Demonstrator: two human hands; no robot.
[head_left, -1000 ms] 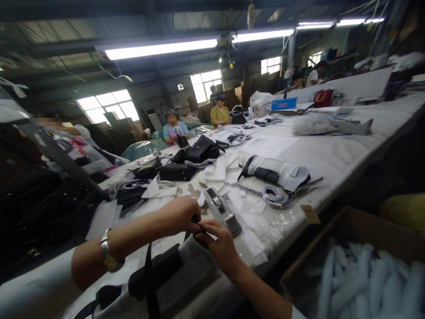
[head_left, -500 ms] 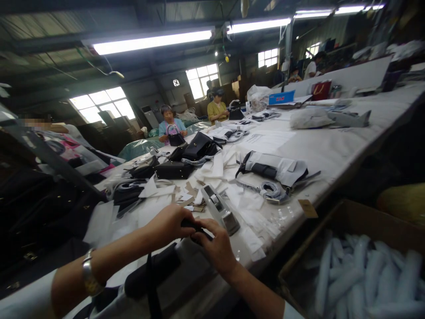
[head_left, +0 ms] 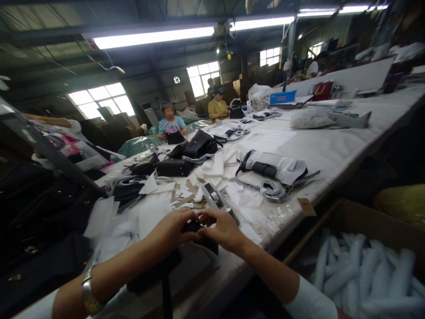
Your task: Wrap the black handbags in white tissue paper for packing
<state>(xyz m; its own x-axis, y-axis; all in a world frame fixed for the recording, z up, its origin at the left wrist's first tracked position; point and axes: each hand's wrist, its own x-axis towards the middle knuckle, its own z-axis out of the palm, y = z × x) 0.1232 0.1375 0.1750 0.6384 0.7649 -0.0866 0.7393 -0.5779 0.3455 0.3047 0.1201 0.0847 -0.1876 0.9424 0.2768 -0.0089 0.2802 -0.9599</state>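
My left hand (head_left: 173, 229) and my right hand (head_left: 223, 228) meet over a small black bag (head_left: 202, 239) at the near edge of the long white table (head_left: 332, 155). Both hands are closed on the top of the bag, fingertips close together. The bag's black strap (head_left: 164, 283) hangs down toward me over white wrapping. A grey tape dispenser (head_left: 217, 201) lies just behind my right hand. A metal watch sits on my left wrist.
Black handbags (head_left: 186, 159), white paper sheets and a wrapped bag (head_left: 275, 170) lie along the table. A cardboard box (head_left: 358, 261) of white rolls stands at lower right. Dark bags are piled at left. Other people sit at the far end.
My hands have shifted a little away from me along the table, and the right hand now lies flatter over the bag. The view has tilted slightly.
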